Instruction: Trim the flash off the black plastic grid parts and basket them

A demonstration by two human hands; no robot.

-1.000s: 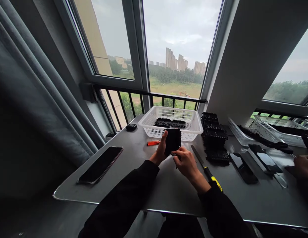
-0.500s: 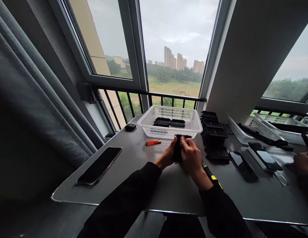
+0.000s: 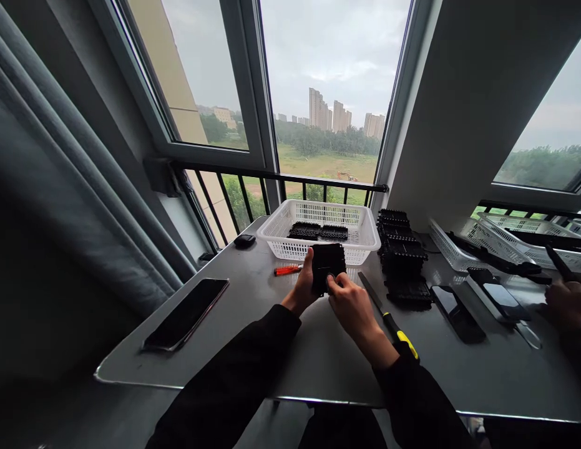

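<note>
My left hand (image 3: 303,285) grips a black ribbed plastic part (image 3: 328,263) by its left edge and holds it upright just above the grey table (image 3: 271,337). At the part's lower edge my right hand (image 3: 352,305) has its fingers pinched together. Just behind the part stands a white mesh basket (image 3: 365,240) with more black parts (image 3: 318,232) lying in it. A file with a yellow-and-black handle (image 3: 388,320) lies beside my right hand.
A stack of black parts (image 3: 402,255) stands right of the basket. An orange lighter (image 3: 286,270), a small black object (image 3: 244,240) and a phone (image 3: 187,313) lie to the left. Phones (image 3: 458,315) and white trays (image 3: 505,249) sit to the right, near another person's hand (image 3: 564,302).
Half a second ago both hands pressed the part down near the table. Now the part is raised upright again, and my right hand has shifted to its lower edge.
</note>
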